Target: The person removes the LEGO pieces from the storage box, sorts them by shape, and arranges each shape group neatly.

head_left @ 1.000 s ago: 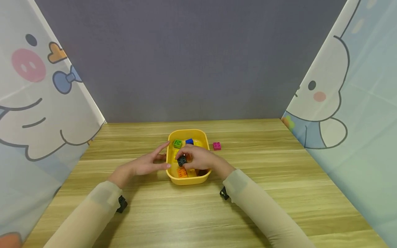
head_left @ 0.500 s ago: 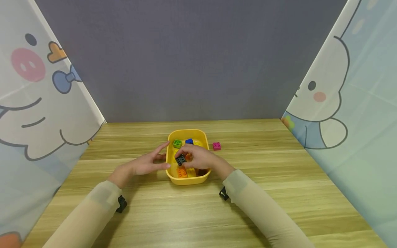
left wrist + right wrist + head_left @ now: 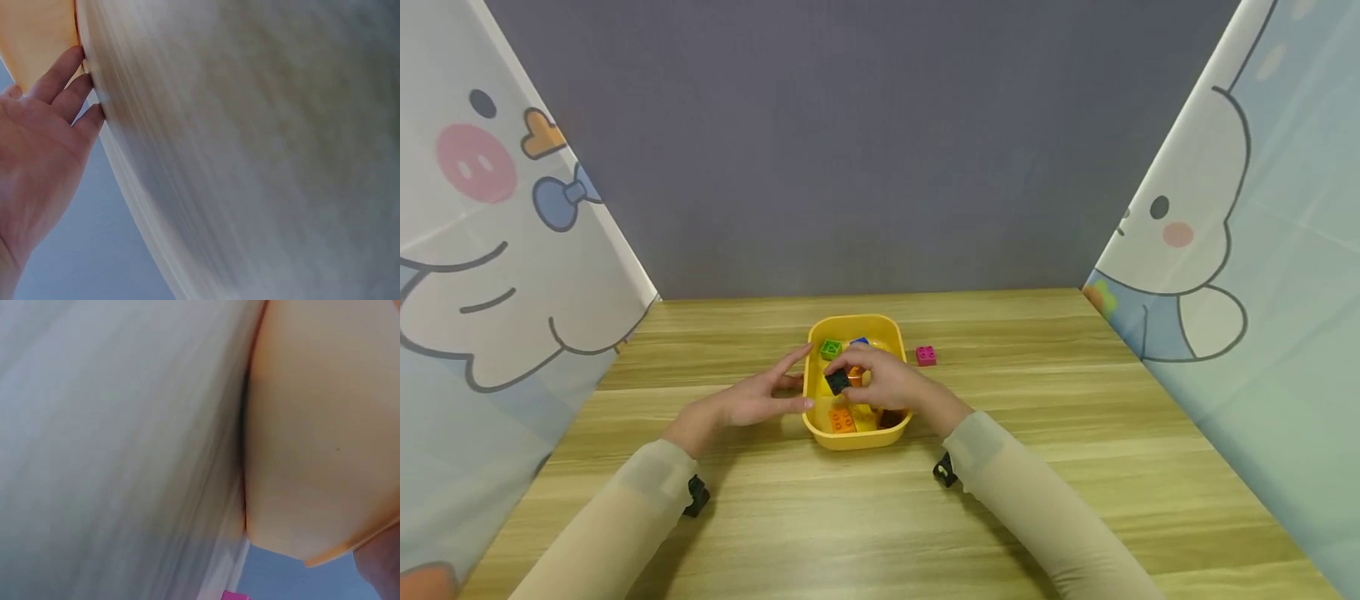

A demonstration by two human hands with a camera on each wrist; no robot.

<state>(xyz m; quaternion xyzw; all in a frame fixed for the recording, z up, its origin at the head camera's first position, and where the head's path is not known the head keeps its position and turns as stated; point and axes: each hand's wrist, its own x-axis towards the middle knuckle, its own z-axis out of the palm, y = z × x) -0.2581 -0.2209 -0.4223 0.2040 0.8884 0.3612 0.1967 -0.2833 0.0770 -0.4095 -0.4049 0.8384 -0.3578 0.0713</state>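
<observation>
A black block (image 3: 837,382) is pinched between thumb and fingers of the right hand (image 3: 886,381), over a yellow bin (image 3: 850,443); in the bin lie a green block (image 3: 831,349) at far left, a blue block (image 3: 860,341) partly hidden, and an orange block (image 3: 842,420) near the front. The left hand (image 3: 754,399), fingers spread and gripping nothing, is at the bin's left side; a pink block (image 3: 926,356) sits right of the bin on a wood-grain table (image 3: 820,525).

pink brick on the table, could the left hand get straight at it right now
Probably not: the left hand is at the left side of the yellow box, while the pink brick lies past its right side, with the box and the right hand in between.
</observation>
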